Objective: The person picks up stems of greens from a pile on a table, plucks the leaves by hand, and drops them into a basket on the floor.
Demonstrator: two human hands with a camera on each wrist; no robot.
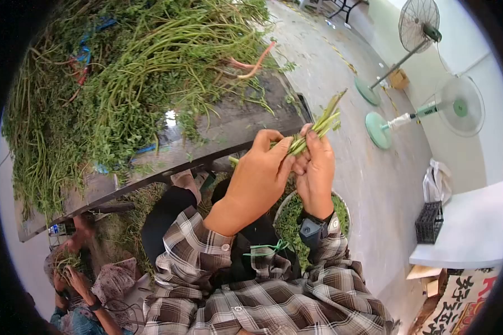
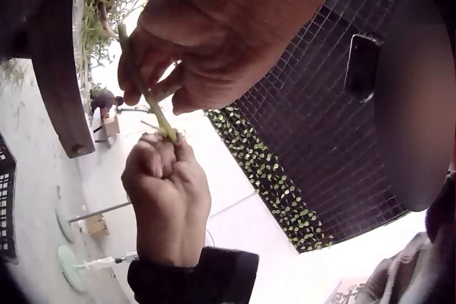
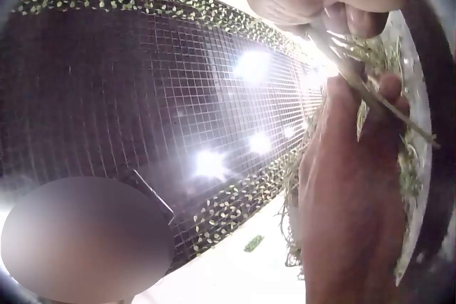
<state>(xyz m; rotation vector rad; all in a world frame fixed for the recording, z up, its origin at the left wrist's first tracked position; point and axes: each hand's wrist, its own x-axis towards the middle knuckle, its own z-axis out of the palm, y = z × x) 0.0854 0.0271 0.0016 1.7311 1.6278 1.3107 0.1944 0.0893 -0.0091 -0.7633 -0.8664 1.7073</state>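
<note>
In front of the chest, both hands hold a small bunch of green stems (image 1: 327, 118) over the lap. My right hand (image 1: 317, 176) pinches the bunch between thumb and fingers, and the cut-looking ends stick up past it to the right. The left hand (image 1: 257, 173) grips the stems with curled fingers, close beside the right; a short stem end pokes out at its left. The left wrist view shows one thicker stem (image 2: 146, 94) running from the left hand to the right fingertips. In the right wrist view, thin stems (image 3: 381, 97) cross between the hands.
A big heap of leafy stems (image 1: 151, 72) covers the dark table (image 1: 251, 114) ahead. Below the hands stands a round white tub (image 1: 349, 215) with picked greens (image 1: 290, 218). Another person's hands (image 1: 75, 282) hold greens at lower left. Two standing fans (image 1: 379, 130) are at right.
</note>
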